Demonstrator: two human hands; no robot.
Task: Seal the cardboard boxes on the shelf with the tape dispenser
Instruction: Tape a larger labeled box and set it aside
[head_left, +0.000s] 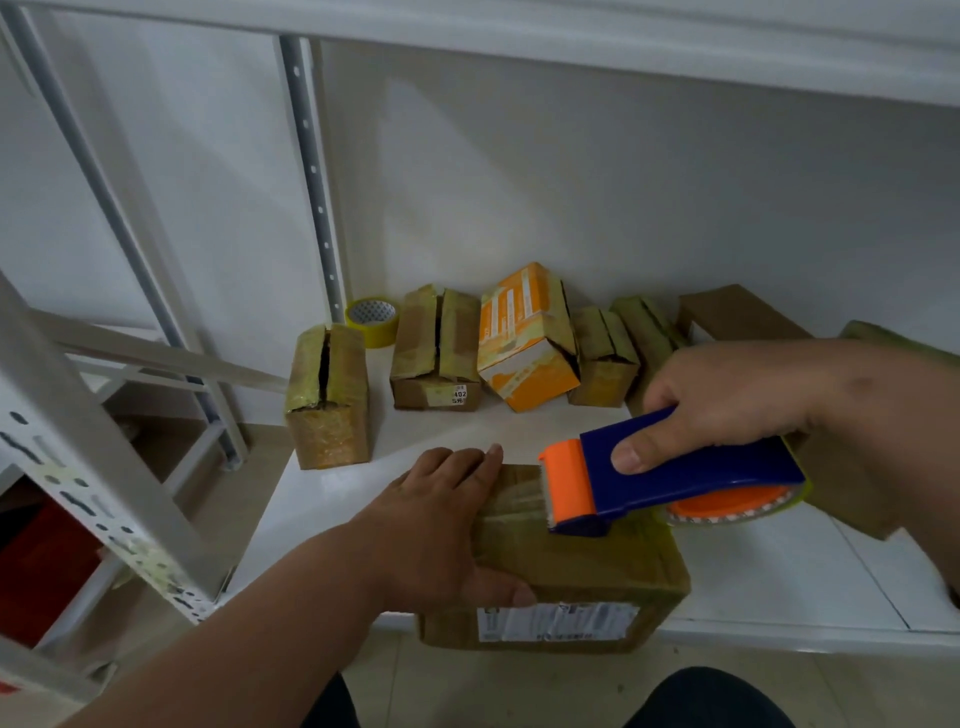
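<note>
At the shelf's front edge my right hand (727, 395) curls its fingers around the blue tape dispenser (675, 473) — orange nose down on the near cardboard box (582, 561). My left hand (441, 525) lies flat on the box top, fingers straight, thumb over its front. Behind stand more boxes (436, 353) and a yellow tape roll (373, 319) on the white shelf (779, 577).

A box (582, 566) sits at the shelf (779, 582) front edge. Behind it stands a row of boxes (436, 353). A tape roll (373, 321) lies behind them, at the left.
</note>
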